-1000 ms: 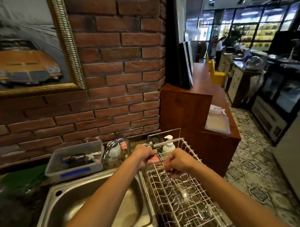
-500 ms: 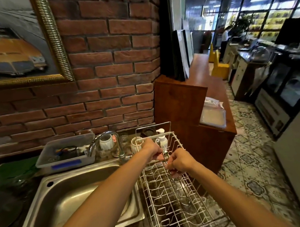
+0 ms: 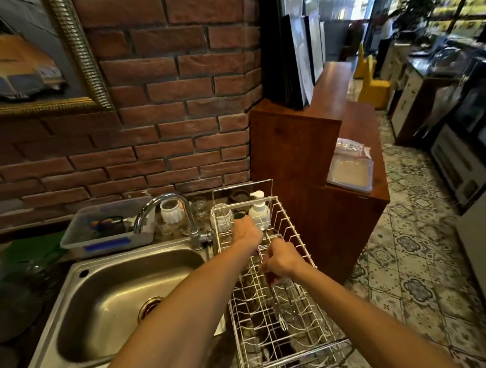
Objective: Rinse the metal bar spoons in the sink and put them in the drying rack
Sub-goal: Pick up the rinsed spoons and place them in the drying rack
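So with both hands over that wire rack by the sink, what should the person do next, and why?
Probably lower and let go of whatever the right hand pinches. Both hands are curled above the drying rack, the left hand near its far end, away from the sink. The spoons themselves are too blurred to confirm.

View: I have one wide-angle head camera only, so no second view shares the scene.
Facing: I look forward and down over both forearms.
Near: white wire drying rack and stainless steel sink sit close below.
Far: red brick wall ahead; patterned tile floor runs off right.
Edges: lines bow outward.
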Motion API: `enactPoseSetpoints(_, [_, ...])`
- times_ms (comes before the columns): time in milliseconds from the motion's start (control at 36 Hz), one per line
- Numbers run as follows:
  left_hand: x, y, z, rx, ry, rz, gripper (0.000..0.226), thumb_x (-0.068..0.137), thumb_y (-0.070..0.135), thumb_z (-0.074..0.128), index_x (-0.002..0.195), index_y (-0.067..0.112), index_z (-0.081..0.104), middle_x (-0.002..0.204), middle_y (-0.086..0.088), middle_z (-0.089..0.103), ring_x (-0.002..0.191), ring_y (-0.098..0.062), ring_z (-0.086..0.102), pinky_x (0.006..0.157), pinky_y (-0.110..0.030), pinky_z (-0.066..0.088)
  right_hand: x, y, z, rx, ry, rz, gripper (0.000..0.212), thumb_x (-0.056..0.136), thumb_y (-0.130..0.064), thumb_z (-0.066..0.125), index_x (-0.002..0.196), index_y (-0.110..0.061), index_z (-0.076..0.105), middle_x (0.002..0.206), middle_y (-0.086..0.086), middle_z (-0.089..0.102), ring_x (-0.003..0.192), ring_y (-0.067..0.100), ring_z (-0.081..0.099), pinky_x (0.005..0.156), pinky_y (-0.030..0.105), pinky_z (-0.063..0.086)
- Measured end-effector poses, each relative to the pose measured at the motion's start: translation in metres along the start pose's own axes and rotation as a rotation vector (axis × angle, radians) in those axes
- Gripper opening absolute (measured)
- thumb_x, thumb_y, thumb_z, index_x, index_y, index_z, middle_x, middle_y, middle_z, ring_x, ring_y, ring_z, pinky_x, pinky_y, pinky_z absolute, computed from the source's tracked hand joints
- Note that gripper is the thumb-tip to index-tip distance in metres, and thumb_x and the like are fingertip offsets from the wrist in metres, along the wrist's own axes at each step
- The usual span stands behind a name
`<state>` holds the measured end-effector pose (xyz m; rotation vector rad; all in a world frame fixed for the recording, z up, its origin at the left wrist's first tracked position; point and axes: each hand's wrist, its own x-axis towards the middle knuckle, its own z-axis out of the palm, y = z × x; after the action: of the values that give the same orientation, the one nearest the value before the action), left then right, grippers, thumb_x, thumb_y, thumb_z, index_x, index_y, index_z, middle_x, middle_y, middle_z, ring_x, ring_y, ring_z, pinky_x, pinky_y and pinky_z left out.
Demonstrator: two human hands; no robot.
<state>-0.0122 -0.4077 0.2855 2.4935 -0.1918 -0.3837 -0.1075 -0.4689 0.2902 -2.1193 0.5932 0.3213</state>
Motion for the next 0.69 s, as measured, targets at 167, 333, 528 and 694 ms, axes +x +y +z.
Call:
enactPoseSetpoints(167, [0.000, -0.003, 0.007, 0.130, 0.013, 0.032, 0.027, 0.093, 0.001, 0.051, 0.116, 0.002, 0.065, 0.120, -0.019, 0.064, 0.111, -0.036, 0.062, 0.087, -0.040, 0.054, 0.001, 0.001, 0.010, -0.015, -0.041, 0.006, 0.023, 0.091, 0.005, 0.062, 0.112, -0.001, 0.055, 0.111, 0.019, 0.064, 0.086, 0.033, 0.074, 0.068, 0.043, 0.064])
enactPoseSetpoints(333, [0.003, -0.007, 0.010, 0.214, -0.013, 0.017, 0.030, 0.093, 0.002, 0.052, 0.121, 0.001, 0.063, 0.122, -0.018, 0.064, 0.114, -0.034, 0.062, 0.092, -0.039, 0.056, 0.007, 0.004, 0.019, -0.043, -0.047, -0.004, 0.019, 0.090, 0.005, 0.064, 0.102, -0.006, 0.053, 0.109, 0.017, 0.064, 0.085, 0.032, 0.074, 0.065, 0.042, 0.064])
enactPoseSetpoints(528, [0.001, -0.006, 0.012, 0.316, -0.012, 0.033, 0.029, 0.092, 0.002, 0.052, 0.118, 0.003, 0.066, 0.123, -0.017, 0.064, 0.113, -0.035, 0.063, 0.087, -0.040, 0.055, 0.013, 0.008, 0.026, -0.002, -0.037, -0.008, 0.021, 0.089, 0.010, 0.061, 0.088, -0.010, 0.055, 0.091, 0.011, 0.064, 0.067, 0.025, 0.071, 0.055, 0.043, 0.064])
enactPoseSetpoints(694, [0.000, -0.006, 0.014, 0.365, -0.017, 0.062, 0.029, 0.093, 0.003, 0.053, 0.119, 0.005, 0.065, 0.126, -0.015, 0.061, 0.112, -0.033, 0.063, 0.088, -0.041, 0.057, 0.016, 0.010, 0.029, -0.021, -0.014, -0.024, 0.019, 0.082, 0.007, 0.070, 0.083, -0.009, 0.059, 0.089, 0.014, 0.070, 0.076, 0.031, 0.074, 0.064, 0.046, 0.064])
